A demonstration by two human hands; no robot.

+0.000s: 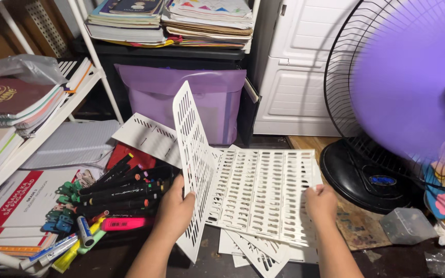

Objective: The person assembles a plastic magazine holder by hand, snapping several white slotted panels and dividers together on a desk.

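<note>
Left hand: the left hand (175, 211) is nearest the camera, fingers clamped on the edge of a white slotted panel (193, 159) that stands nearly upright on its long side.
Right hand: the right hand (321, 205) grips the right edge of a flat panel (263, 193), thumb on top; fingers closed on it.
Flat panel: same white slotted kind, lying tilted on top of a pile (256, 252) of similar panels on the floor.
Upright panel: between the two hands, its lower corner just beside the flat panel's left edge.
Markers: a heap of markers (117, 193), mostly black, some green, blue, pink and yellow, just left of the left hand.
Books: books (14, 211) with red and white covers lie at the far left, under a white shelf (52, 116) carrying more books.
Tub: a small clear tub (405, 225) sits on the floor at right.
Fan: a fan (408, 87) with a purple blade and black base stands right of the panels.
Bin: a purple bin (217, 95) sits behind, under stacked books.
Cabinet: a white cabinet (297, 67) at the back.
</note>
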